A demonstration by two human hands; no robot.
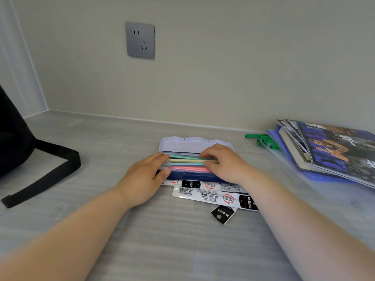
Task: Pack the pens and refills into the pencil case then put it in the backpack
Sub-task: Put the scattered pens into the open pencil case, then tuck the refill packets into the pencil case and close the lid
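A blue pencil case (190,176) lies open mid-table, its pale lid (188,144) tipped back toward the wall. Several pastel pens (186,163) in green, yellow and pink lie side by side inside it. My left hand (146,177) holds the case's left end, fingers touching the pen tips. My right hand (225,163) rests on the pens at the right end, fingertips pressing them down. Black-and-white refill packets (211,194) lie on the table just in front of the case, partly under my wrists. The black backpack (12,138) stands at the far left.
A backpack strap (50,175) trails across the table on the left. A stack of magazines and a blue folder (332,151) lies at the right, with green clips (263,139) beside it. The wall with a grey socket (140,39) is close behind.
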